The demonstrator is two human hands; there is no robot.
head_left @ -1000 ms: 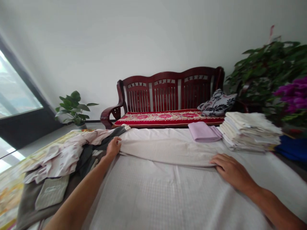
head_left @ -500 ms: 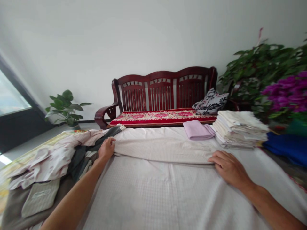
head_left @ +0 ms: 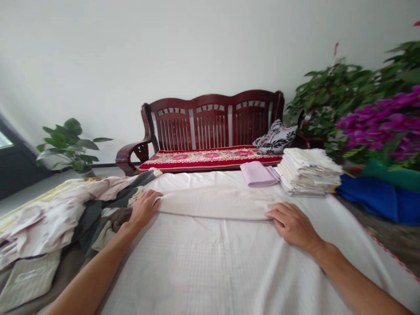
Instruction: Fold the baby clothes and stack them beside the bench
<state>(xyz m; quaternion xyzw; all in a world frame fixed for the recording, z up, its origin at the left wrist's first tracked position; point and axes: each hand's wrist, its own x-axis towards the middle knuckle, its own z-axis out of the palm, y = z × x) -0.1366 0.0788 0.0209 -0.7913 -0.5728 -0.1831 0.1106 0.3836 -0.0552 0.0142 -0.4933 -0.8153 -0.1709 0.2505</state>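
Observation:
A long off-white ribbed cloth (head_left: pixel 213 202), folded into a narrow strip, lies crosswise on the white sheet (head_left: pixel 190 271). My left hand (head_left: pixel 146 208) pinches its left end, fingers closed at the edge. At the opposite end my right hand (head_left: pixel 292 223) has its fingers bent and closed on the near corner. The strip rests nearly flat between both hands, with its fold edge towards me. Beyond its right part sits a folded lilac cloth (head_left: pixel 259 175), and beside that stands a stack of folded white cloths (head_left: pixel 310 171).
Loose clothes (head_left: pixel 42 227) in pink, grey and dark green are heaped on the left, next to my left forearm. A wooden bench (head_left: pixel 210 127) with a red floral cover stands behind the table. Purple flowers (head_left: pixel 383 122) and a blue cloth (head_left: pixel 377 199) are at the right.
The view has turned a little to the right, so the surroundings sit further left. My hands are slightly closer together, both still on the ends of the folded cloth.

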